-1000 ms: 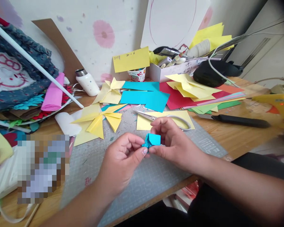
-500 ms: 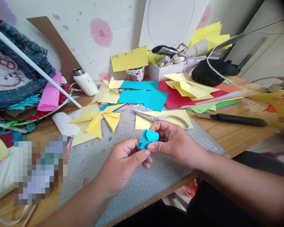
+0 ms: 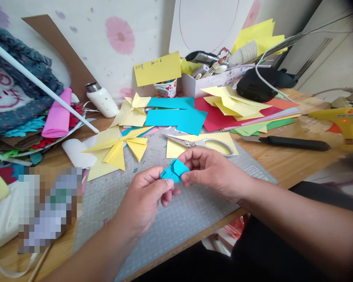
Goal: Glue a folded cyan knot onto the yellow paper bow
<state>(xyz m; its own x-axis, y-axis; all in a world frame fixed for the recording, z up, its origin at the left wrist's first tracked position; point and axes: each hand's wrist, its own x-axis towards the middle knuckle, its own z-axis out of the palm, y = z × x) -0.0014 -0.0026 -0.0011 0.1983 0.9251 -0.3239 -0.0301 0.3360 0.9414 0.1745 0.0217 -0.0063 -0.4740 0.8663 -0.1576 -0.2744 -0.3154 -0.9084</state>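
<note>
A small piece of folded blue paper [image 3: 176,169] is held between both hands above the grey cutting mat [image 3: 194,219]. My left hand [image 3: 150,192] pinches its left end between thumb and fingers. The right end sits in the grip of my right hand [image 3: 207,168], its fingers curled and partly hiding the paper. Just beyond my right hand, grey-handled scissors [image 3: 194,144] lie on a pale yellow sheet [image 3: 176,149]. Flat blue paper pieces [image 3: 170,119] rest farther back, beside folded yellow paper [image 3: 117,150].
A black-handled knife [image 3: 297,143] lies at the right, near a yellow glue gun [image 3: 347,125]. Toward the back stand a white bottle [image 3: 103,101], a paper cup [image 3: 165,89] and a white box of tools [image 3: 202,84]. Stacked coloured paper [image 3: 211,117] lies before the box.
Both hands have shifted slightly left with the folded blue paper. The paper now looks wider and more opened out between them. The view has moved a little.
</note>
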